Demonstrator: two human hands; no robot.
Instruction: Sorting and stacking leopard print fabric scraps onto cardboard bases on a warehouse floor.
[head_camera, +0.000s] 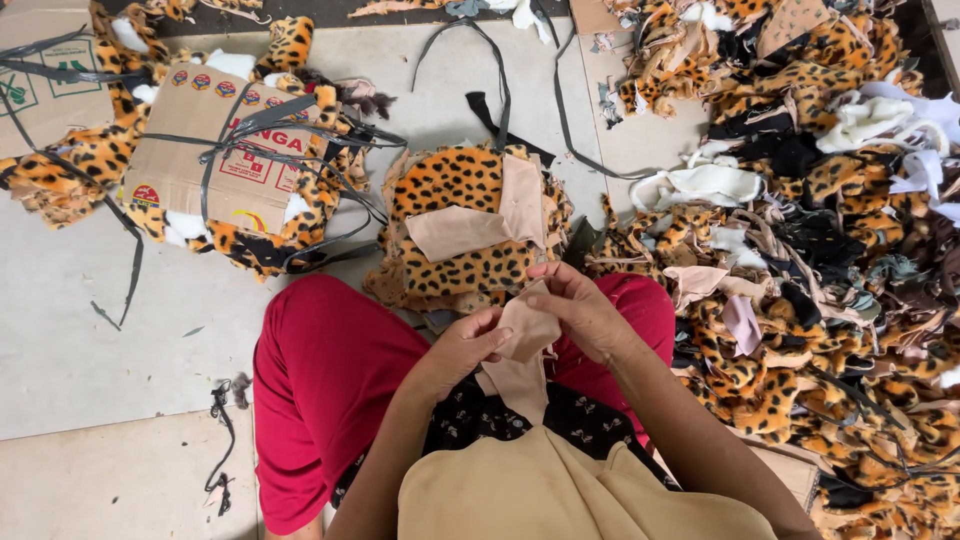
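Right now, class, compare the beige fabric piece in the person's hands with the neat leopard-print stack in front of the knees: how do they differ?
1. The beige fabric piece is plain; the leopard-print stack is orange with black spots.
2. The beige fabric piece is one small scrap; the leopard-print stack is many layers.
3. The beige fabric piece is held up between the left hand and right hand; the leopard-print stack lies on the floor.
Both are cut fabric.

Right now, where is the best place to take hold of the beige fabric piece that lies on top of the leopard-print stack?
Probably the beige fabric piece by its left corner, from the left: that corner lies flat and exposed on the leopard-print stack, clear of the upright beige piece.
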